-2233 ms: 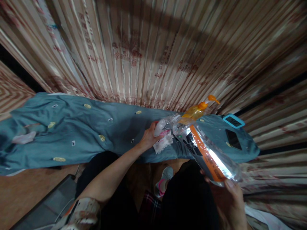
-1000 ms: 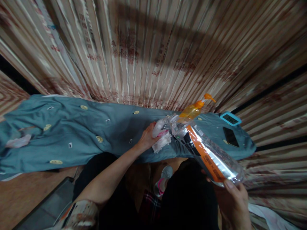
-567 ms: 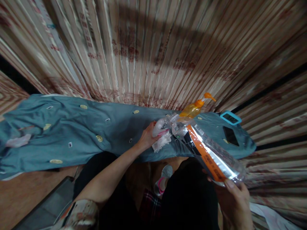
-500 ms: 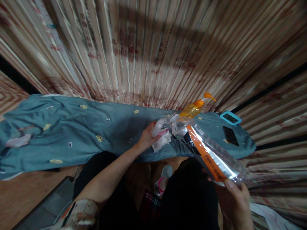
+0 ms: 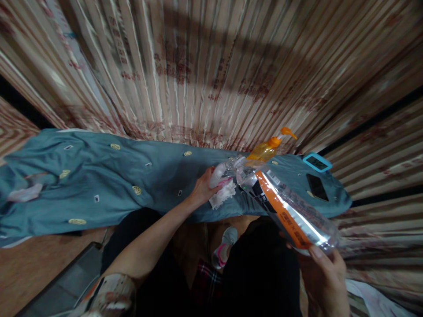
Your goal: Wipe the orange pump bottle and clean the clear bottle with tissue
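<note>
My right hand (image 5: 322,275) grips the lower end of a large clear plastic bottle (image 5: 284,207) with an orange and black label, tilted so that its neck points toward a smaller clear container (image 5: 222,173). My left hand (image 5: 204,188) is closed on that small container, which has a pink band, and on a crumpled white tissue (image 5: 224,197) beneath it. Both rest over the front edge of a surface covered with a teal patterned cloth (image 5: 109,176). An orange pump bottle (image 5: 267,149) stands just behind the two containers.
A black phone (image 5: 316,186) and a small device with a blue frame (image 5: 316,162) lie at the cloth's right end. A pale crumpled scrap (image 5: 24,193) sits at the far left. Striped curtains (image 5: 205,70) hang behind. My shoe (image 5: 224,250) shows on the wooden floor below.
Almost nothing has changed. The big bottle's lower end has shifted slightly to the right in my right hand; my left hand stays on the small container.
</note>
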`<state>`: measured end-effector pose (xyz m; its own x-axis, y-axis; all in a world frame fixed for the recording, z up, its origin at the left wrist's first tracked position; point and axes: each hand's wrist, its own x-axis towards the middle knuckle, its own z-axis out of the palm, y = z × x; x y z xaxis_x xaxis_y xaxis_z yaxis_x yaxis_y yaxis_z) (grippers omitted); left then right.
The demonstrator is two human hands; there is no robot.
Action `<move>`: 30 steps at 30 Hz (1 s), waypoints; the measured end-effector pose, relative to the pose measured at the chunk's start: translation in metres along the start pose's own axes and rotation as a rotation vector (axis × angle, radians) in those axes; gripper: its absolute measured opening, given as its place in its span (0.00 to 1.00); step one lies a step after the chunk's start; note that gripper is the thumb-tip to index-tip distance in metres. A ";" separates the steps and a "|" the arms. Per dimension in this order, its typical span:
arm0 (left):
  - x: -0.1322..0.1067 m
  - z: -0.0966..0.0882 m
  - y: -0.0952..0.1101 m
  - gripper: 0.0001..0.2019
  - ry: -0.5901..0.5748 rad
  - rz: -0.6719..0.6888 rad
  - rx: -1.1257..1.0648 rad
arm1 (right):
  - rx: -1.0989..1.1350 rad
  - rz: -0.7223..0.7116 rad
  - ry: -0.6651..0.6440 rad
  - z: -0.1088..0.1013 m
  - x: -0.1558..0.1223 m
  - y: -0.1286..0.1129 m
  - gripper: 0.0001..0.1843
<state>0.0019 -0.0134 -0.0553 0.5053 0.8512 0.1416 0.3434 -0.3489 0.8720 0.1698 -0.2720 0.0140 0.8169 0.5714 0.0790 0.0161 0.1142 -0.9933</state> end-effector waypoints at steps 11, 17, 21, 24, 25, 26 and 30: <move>-0.001 -0.001 0.003 0.31 0.002 -0.002 0.002 | -0.001 0.016 0.003 -0.005 -0.001 0.000 0.37; -0.001 0.000 0.001 0.31 -0.005 -0.004 0.015 | -0.026 -0.010 -0.006 -0.002 0.000 -0.002 0.38; 0.000 0.001 0.000 0.31 0.001 0.002 0.019 | -0.014 -0.019 -0.003 -0.003 0.001 -0.001 0.36; 0.000 0.001 0.000 0.31 0.006 0.008 0.019 | -0.018 -0.007 0.003 -0.005 0.002 0.001 0.35; 0.000 0.001 0.000 0.31 0.005 0.008 0.018 | -0.022 -0.005 0.002 -0.005 0.002 0.001 0.35; 0.000 0.001 0.000 0.31 0.005 0.007 0.017 | -0.023 -0.006 0.000 -0.006 0.002 0.000 0.35; 0.000 0.000 0.000 0.31 0.009 0.002 0.009 | -0.019 -0.017 0.008 -0.004 0.001 -0.002 0.37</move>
<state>0.0022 -0.0136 -0.0553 0.4986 0.8541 0.1477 0.3495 -0.3540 0.8675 0.1726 -0.2748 0.0155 0.8207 0.5633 0.0958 0.0413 0.1087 -0.9932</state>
